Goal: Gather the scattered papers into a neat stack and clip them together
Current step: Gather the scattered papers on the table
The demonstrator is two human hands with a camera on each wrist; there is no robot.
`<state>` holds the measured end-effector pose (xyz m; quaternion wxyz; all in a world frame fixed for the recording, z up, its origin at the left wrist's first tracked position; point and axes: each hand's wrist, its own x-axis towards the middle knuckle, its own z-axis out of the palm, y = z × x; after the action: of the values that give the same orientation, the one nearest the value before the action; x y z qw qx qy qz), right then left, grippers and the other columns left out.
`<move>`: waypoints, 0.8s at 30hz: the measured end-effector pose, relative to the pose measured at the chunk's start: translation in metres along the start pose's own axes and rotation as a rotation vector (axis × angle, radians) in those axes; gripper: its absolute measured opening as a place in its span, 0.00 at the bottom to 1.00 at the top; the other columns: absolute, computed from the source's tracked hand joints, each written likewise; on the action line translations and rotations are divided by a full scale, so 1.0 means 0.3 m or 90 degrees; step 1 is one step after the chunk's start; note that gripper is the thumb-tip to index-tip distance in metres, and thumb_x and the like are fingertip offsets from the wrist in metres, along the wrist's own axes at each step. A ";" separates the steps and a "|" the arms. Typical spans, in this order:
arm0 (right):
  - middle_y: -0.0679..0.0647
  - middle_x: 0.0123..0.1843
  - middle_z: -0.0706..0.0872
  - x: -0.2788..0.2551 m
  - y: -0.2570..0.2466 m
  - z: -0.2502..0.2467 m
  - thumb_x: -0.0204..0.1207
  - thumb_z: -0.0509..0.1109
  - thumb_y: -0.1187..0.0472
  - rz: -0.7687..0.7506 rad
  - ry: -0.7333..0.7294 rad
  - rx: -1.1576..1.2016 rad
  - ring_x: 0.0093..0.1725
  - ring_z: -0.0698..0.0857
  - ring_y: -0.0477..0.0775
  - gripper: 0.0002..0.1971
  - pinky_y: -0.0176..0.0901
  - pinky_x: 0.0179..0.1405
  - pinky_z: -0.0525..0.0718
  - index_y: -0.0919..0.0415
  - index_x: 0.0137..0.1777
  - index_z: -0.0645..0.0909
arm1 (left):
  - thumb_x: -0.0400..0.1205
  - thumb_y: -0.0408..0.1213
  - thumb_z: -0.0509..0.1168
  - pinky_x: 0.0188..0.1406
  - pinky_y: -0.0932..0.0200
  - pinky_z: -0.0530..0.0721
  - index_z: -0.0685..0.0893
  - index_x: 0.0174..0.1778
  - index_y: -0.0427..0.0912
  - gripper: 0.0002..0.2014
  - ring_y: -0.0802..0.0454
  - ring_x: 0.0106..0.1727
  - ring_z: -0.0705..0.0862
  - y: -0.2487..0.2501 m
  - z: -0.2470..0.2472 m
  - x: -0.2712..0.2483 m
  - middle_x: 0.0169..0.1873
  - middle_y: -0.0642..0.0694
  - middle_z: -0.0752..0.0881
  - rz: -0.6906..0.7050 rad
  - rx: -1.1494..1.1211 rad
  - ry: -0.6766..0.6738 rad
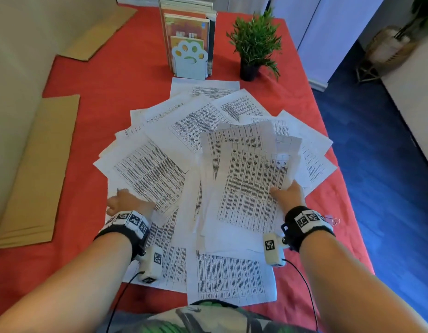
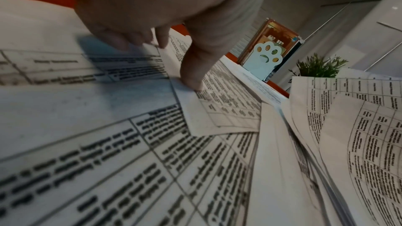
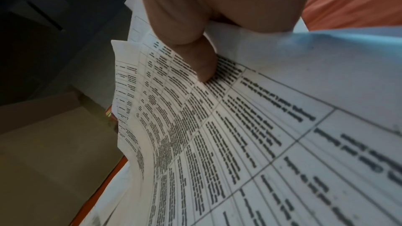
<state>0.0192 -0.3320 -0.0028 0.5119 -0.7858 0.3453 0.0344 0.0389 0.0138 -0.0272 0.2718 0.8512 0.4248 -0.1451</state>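
Nearest us, printed papers (image 1: 232, 277) overlap in a loose fan across the red-covered worktop (image 1: 92, 92). Our left hand (image 1: 126, 200) reaches down onto the sheets at the fan's left side, thumb (image 2: 193, 68) and fingertips touching paper; we cannot tell whether that grip has closed on a sheet. Our right hand (image 1: 288, 194) pinches a lifted, curling bundle of sheets (image 1: 251, 174), thumb on top. A binder clip (image 1: 332, 219) lies just beside the right wrist. Farther back stand a paw-shaped bookend (image 1: 190, 61) with books and a potted plant (image 1: 255, 44).
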 end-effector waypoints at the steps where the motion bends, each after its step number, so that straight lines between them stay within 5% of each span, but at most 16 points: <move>1: 0.58 0.49 0.86 0.007 0.000 0.001 0.76 0.70 0.70 0.000 0.000 -0.004 0.42 0.85 0.55 0.15 0.38 0.35 0.80 0.64 0.62 0.77 | 0.67 0.33 0.78 0.63 0.38 0.78 0.67 0.74 0.47 0.40 0.32 0.71 0.68 -0.005 -0.001 0.007 0.71 0.35 0.65 0.007 -0.029 -0.007; 4: 0.54 0.47 0.85 0.013 0.024 0.029 0.76 0.69 0.70 0.000 -0.014 -0.051 0.40 0.84 0.52 0.15 0.37 0.30 0.79 0.64 0.63 0.76 | 0.71 0.21 0.67 0.60 0.40 0.82 0.65 0.74 0.52 0.38 0.33 0.66 0.73 -0.031 -0.014 0.015 0.73 0.39 0.60 0.051 -0.079 -0.028; 7: 0.57 0.49 0.87 -0.001 0.053 0.061 0.76 0.67 0.69 -0.004 -0.034 -0.094 0.42 0.88 0.58 0.17 0.46 0.35 0.88 0.62 0.65 0.76 | 0.75 0.22 0.62 0.63 0.46 0.82 0.73 0.71 0.47 0.28 0.32 0.61 0.78 -0.044 -0.015 0.017 0.73 0.38 0.59 0.101 -0.034 -0.030; 12: 0.57 0.46 0.86 -0.038 0.057 0.093 0.76 0.67 0.68 -0.015 -0.063 -0.103 0.38 0.87 0.57 0.19 0.44 0.32 0.87 0.60 0.67 0.75 | 0.71 0.29 0.71 0.71 0.44 0.75 0.84 0.65 0.47 0.25 0.35 0.69 0.74 -0.077 0.000 0.002 0.72 0.38 0.72 0.196 0.023 -0.016; 15: 0.55 0.47 0.86 -0.051 0.057 0.102 0.77 0.68 0.66 -0.033 -0.076 -0.116 0.36 0.86 0.55 0.20 0.43 0.29 0.84 0.57 0.68 0.74 | 0.71 0.34 0.77 0.73 0.46 0.73 0.83 0.63 0.42 0.24 0.36 0.69 0.73 -0.097 0.006 -0.025 0.71 0.38 0.65 0.221 -0.018 -0.016; 18: 0.56 0.48 0.87 -0.063 0.066 0.104 0.77 0.68 0.66 -0.035 -0.090 -0.099 0.36 0.85 0.53 0.19 0.43 0.30 0.85 0.58 0.68 0.75 | 0.69 0.26 0.77 0.74 0.52 0.72 0.80 0.66 0.44 0.29 0.37 0.70 0.74 -0.101 0.000 -0.044 0.73 0.39 0.62 0.276 -0.016 -0.099; 21: 0.57 0.48 0.85 -0.079 0.076 0.096 0.77 0.68 0.68 -0.014 -0.089 -0.074 0.38 0.85 0.54 0.18 0.45 0.34 0.87 0.59 0.66 0.74 | 0.67 0.26 0.76 0.73 0.43 0.73 0.80 0.68 0.52 0.33 0.38 0.73 0.69 -0.093 -0.017 -0.062 0.72 0.43 0.69 0.335 0.084 -0.149; 24: 0.59 0.50 0.86 -0.091 0.095 0.089 0.77 0.67 0.71 0.000 -0.085 -0.039 0.45 0.88 0.61 0.19 0.50 0.42 0.90 0.60 0.67 0.74 | 0.70 0.24 0.71 0.69 0.55 0.73 0.81 0.66 0.51 0.29 0.41 0.74 0.68 -0.104 -0.015 -0.099 0.70 0.44 0.70 0.392 0.078 -0.226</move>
<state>-0.0100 -0.3030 -0.0266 0.5095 -0.7972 0.3089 0.0975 -0.0038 0.0126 -0.0198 0.3212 0.9154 0.0849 -0.2273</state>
